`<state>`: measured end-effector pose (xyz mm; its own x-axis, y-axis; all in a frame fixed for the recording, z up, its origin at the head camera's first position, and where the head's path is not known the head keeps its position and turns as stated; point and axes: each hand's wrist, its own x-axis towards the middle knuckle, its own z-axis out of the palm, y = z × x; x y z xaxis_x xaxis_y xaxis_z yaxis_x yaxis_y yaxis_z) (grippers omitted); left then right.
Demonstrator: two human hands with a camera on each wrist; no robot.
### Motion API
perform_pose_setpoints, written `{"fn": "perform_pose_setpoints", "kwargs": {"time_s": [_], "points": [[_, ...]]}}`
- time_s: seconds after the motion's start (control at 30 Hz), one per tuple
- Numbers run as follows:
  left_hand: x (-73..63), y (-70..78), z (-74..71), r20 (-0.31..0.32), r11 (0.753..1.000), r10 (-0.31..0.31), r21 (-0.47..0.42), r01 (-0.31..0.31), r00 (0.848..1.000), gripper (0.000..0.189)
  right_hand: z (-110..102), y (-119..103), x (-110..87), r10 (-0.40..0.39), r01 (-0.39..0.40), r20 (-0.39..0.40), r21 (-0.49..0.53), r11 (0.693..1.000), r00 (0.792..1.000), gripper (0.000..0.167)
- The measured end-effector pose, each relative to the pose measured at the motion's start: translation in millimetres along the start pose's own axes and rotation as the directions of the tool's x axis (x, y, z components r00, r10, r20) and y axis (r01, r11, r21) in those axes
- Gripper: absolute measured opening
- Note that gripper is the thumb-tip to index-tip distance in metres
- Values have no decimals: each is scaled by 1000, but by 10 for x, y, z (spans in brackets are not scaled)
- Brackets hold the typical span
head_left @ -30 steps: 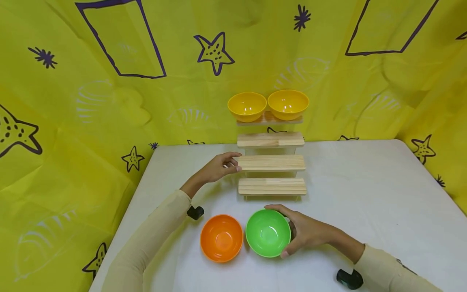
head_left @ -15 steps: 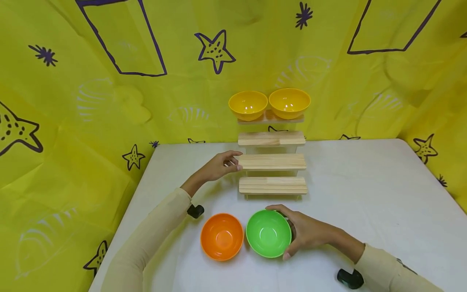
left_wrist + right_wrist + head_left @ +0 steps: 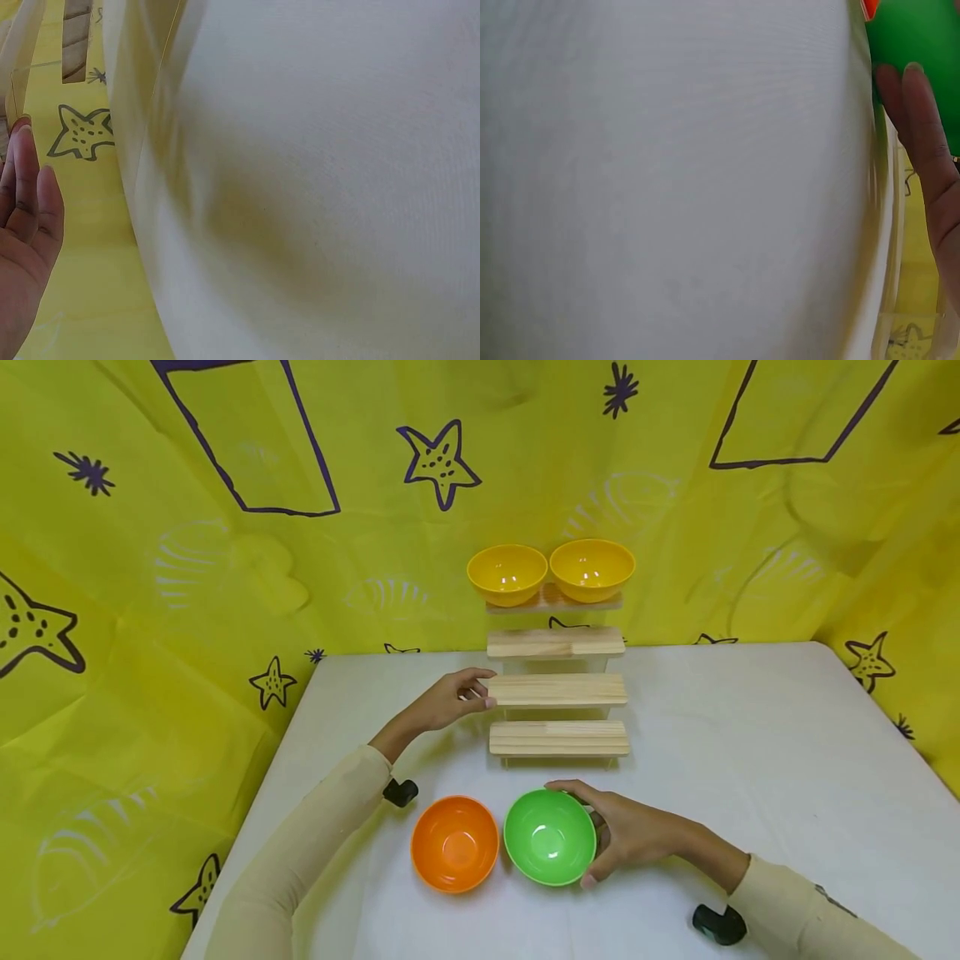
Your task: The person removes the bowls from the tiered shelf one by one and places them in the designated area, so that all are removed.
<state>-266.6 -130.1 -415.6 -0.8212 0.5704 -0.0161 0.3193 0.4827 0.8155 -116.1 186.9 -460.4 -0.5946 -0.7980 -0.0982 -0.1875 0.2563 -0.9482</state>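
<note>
My right hand [image 3: 633, 835] grips the green bowl [image 3: 550, 837] from its right side, thumb at the near rim and index finger at the far rim. Two of its fingers [image 3: 922, 112] lie against the green outer wall in the right wrist view. Just left of that bowl an orange bowl [image 3: 454, 845] sits on the white table. Farther back, my left hand [image 3: 453, 702] holds the left end of a step on the tiered wooden stand [image 3: 558, 691], thumb and index finger about its edge. Two yellow bowls [image 3: 507, 576] stand side by side on the top step.
The white tabletop [image 3: 750, 760] runs back to a yellow printed cloth [image 3: 360, 552] that hangs behind and along both sides. Dark wrist cameras [image 3: 718, 925] sit below each forearm. The three lower wooden steps [image 3: 558, 739] bear no bowls.
</note>
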Motion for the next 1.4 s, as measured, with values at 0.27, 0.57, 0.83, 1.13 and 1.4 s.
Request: {"fn": "perform_pose_setpoints", "kwargs": {"time_s": [0.27,0.57,0.83,1.13,1.4], "points": [[5,21,-26,7,1000,13,-1,-13,1000,54,-23,-2,-5,4,-6,32,34,999,999,107],[1,3,-24,11,1000,10,-8,-10,1000,55,-12,7,3,2,-7,58,89,996,998,106],[2,6,-8,11,1000,6,-12,-6,1000,55,-14,13,15,21,-29,75,107,994,997,108],[8,17,-2,8,1000,-2,0,2,1000,56,-30,27,1,13,-25,93,128,991,996,107],[-7,33,-4,8,1000,-9,-6,9,1000,56,-151,59,-90,-15,13,43,32,999,999,93]]}}
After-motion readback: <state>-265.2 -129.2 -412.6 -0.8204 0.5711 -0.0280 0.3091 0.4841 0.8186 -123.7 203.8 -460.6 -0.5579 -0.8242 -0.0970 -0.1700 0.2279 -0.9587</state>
